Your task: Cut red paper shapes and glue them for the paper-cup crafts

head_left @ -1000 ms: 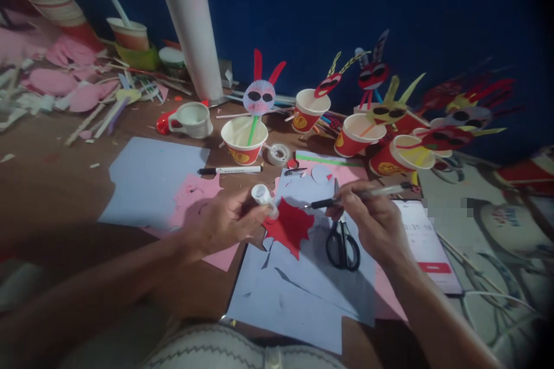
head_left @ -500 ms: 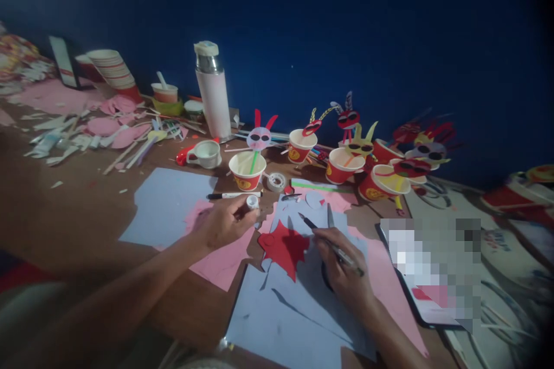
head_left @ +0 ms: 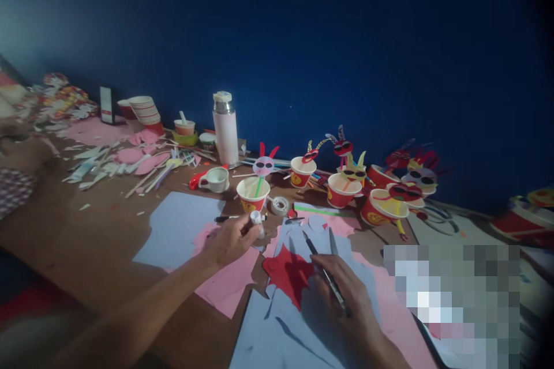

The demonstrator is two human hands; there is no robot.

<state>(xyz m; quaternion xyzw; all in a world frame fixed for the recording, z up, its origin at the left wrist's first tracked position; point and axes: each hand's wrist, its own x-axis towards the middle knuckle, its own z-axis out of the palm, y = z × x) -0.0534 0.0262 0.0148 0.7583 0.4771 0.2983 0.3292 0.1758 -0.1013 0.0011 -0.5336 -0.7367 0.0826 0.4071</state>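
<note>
My left hand [head_left: 236, 239] is closed, with thumb and fingers around a small white cylinder [head_left: 256, 219] that has a round hollow-looking end. My right hand [head_left: 344, 288] grips a dark pen [head_left: 324, 271], its tip pointing up and left over the papers. Between the hands lies a red paper cut-out [head_left: 289, 277] with a jagged edge. Beneath it spreads pale blue paper [head_left: 268, 334], on pink sheets [head_left: 229, 285]. Just behind sits a small pale disc [head_left: 317, 223], and a marker [head_left: 225, 219] is partly covered by my left hand.
A red paper cup [head_left: 253, 196] with a bunny-faced straw stands behind a tape roll [head_left: 280, 206]. More decorated cups [head_left: 384, 207] fill the right side. A thermos [head_left: 225, 138] stands near the wall. Paper scraps [head_left: 130, 155] litter the left; a person's checked sleeve [head_left: 17, 187] shows beyond.
The view has tilted upward, so the table sits lower in the picture and a person's sleeve appears at far left. Both hands keep their holds on the white cylinder and the pen.
</note>
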